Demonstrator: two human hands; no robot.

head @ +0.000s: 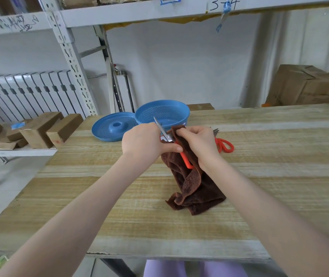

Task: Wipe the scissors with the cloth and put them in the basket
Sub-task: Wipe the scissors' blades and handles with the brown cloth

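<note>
My left hand (pixel 143 142) grips a pair of red-handled scissors (pixel 164 132) near the pivot, with the steel blades pointing up and away toward the basket. Its red handle (pixel 187 161) hangs down among the folds of a brown cloth (pixel 191 186). My right hand (pixel 199 142) pinches the upper part of the cloth against the scissors; the lower part of the cloth lies bunched on the wooden table (pixel 119 196). A blue perforated basket (pixel 162 112) stands just behind my hands. A second pair of red-handled scissors (pixel 224 145) lies on the table to the right.
A blue perforated lid (pixel 112 127) lies left of the basket. Cardboard boxes (pixel 39 130) sit on a low shelf at the left, and a large carton (pixel 303 84) stands at the back right. A metal shelf upright (pixel 71 62) rises behind the table.
</note>
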